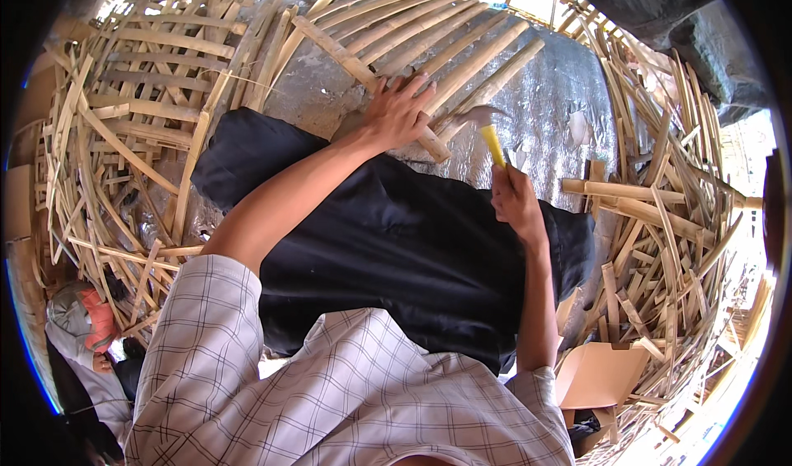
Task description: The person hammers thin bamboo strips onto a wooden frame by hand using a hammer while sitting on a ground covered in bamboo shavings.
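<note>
My right hand (516, 200) is closed round the handle of a hammer (493, 144) with a yellow shaft. Its metal head is raised near the end of a bamboo crosspiece (334, 52). That crosspiece runs under my left hand (396, 113), whose fingers are spread and rest over it and the slat ends. The thumb side is partly hidden. Several bamboo slats (470, 68) fan away from the crosspiece, side by side with gaps between them. Black cloth (371, 227) covers my legs, just short of the slats.
Silver sheeting (569, 94) lies beneath the slats. Woven bamboo panels (165, 78) stand at the left. Loose bamboo strips (652, 276) pile up at the right, with an open cardboard box (598, 375) beside them. Another person (91, 326) sits at the lower left.
</note>
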`<state>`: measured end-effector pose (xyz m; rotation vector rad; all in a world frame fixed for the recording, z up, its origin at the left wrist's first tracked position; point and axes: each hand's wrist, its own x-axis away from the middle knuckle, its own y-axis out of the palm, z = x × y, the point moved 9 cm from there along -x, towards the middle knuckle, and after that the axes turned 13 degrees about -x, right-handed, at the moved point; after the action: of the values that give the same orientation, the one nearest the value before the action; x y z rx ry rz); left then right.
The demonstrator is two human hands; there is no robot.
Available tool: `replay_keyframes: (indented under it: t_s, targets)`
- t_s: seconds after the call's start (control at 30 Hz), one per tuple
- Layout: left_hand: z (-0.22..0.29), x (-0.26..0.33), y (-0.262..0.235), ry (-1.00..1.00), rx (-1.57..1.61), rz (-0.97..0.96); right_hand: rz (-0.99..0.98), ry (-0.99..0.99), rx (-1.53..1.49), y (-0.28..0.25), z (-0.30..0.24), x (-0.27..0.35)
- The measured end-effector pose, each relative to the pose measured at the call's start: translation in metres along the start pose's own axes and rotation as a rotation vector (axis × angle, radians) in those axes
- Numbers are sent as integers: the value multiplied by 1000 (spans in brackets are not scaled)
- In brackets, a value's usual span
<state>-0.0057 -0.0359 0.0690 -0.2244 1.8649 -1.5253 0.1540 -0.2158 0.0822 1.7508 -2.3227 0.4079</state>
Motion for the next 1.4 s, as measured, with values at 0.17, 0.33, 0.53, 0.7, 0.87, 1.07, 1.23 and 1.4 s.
replay_keyframes:
  t_s: [0.17,0.33,0.53,0.7,0.87,1.07,1.23,1.4]
  targets:
    - [2,-3,2,8,-4,-1,-15,-179,353,13,9,1]
    - [4,-3,0,18,-7,15,119,-301,388,8,-1,4]
    - [-1,0,1,-2,-21,9,76,-267,519,17,-48,18]
    - [3,-1,0,8,-14,10,108,-502,693,33,-37,24]
    - [3,-3,0,-5,21,-29,161,-411,588,21,-37,24]
    - [-4,0,0,-18,-20,-4,103,-351,635,27,-59,26]
    - [3,-2,-3,4,-40,9,54,-362,863,44,-44,33]
    - [0,-3,1,-4,-5,5,182,-371,619,37,-48,30]
